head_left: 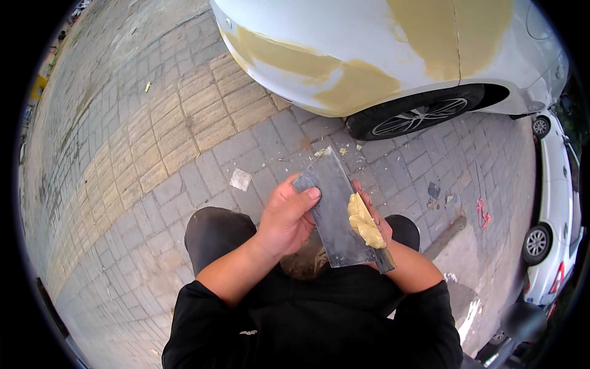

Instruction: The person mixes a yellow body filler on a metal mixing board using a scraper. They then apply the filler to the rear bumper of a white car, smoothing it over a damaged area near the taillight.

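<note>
My left hand (284, 224) grips a flat grey spreader plate (327, 209) by its left edge, thumb on top. My right hand (382, 222) is closed round a narrower dark board (385, 259) at the plate's right edge, its fingers partly hidden; a thick lump of pale yellow putty (364, 221) lies along it, beside the plate. Both are held over my bent knees. Ahead is the lower body of a white car (295, 24) with broad patches of dried yellow filler (356, 86) above a black tyre and spoked wheel (418, 117).
Paving bricks (135, 147) surround me, with a pale square scrap (241, 179), dark scraps (434, 190) and red litter (483, 213). A concrete strip (444, 246) lies at my right. A second white car (553, 203) stands at the far right.
</note>
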Available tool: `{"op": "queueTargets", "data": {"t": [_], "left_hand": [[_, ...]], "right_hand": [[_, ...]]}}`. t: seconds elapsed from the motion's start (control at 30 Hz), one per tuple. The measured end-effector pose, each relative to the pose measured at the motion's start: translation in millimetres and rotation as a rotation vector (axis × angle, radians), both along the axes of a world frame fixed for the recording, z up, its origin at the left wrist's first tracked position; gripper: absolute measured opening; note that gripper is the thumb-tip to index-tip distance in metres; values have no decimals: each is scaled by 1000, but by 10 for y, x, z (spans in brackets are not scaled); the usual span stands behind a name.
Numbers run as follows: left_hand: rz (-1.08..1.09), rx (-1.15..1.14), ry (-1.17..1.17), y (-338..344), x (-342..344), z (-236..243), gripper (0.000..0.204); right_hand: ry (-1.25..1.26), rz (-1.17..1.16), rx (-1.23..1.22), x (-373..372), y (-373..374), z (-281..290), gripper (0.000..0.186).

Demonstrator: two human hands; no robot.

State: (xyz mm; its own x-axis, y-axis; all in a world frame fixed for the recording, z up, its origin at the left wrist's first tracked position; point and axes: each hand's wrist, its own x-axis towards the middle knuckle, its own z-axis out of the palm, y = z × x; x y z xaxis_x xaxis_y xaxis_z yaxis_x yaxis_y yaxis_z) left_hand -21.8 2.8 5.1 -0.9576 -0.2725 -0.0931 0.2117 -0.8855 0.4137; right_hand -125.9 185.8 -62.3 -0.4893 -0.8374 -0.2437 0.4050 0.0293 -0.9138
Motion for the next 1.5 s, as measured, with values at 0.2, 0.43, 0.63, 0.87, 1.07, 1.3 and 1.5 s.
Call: {"op": "queueTargets", "data": {"t": [0.2, 0.43, 0.63, 0.87, 1.07, 1.3, 1.5], "left_hand": [[17, -22, 36, 5, 7, 58, 33], [20, 15, 149, 26, 57, 17, 34], [-90, 221, 137, -174, 10, -127, 41], [-137, 94, -65, -114, 51, -317, 42], [-78, -8, -170, -101, 47, -304, 33], [-20, -37, -175, -82, 45, -289, 28], [24, -82, -158, -185, 30, -303, 26]], "right_hand": [[439, 127, -98, -8, -44, -112, 70], [345, 227, 8, -86, -196, 51, 68], [463, -214, -65, -493, -471, 316, 37], [147, -404, -385, -609, -574, 541, 21], [362, -189, -303, -444, -495, 698, 25], [537, -211, -237, -414, -469, 712, 24], [753, -89, -289, -469, -433, 780, 23]]}}
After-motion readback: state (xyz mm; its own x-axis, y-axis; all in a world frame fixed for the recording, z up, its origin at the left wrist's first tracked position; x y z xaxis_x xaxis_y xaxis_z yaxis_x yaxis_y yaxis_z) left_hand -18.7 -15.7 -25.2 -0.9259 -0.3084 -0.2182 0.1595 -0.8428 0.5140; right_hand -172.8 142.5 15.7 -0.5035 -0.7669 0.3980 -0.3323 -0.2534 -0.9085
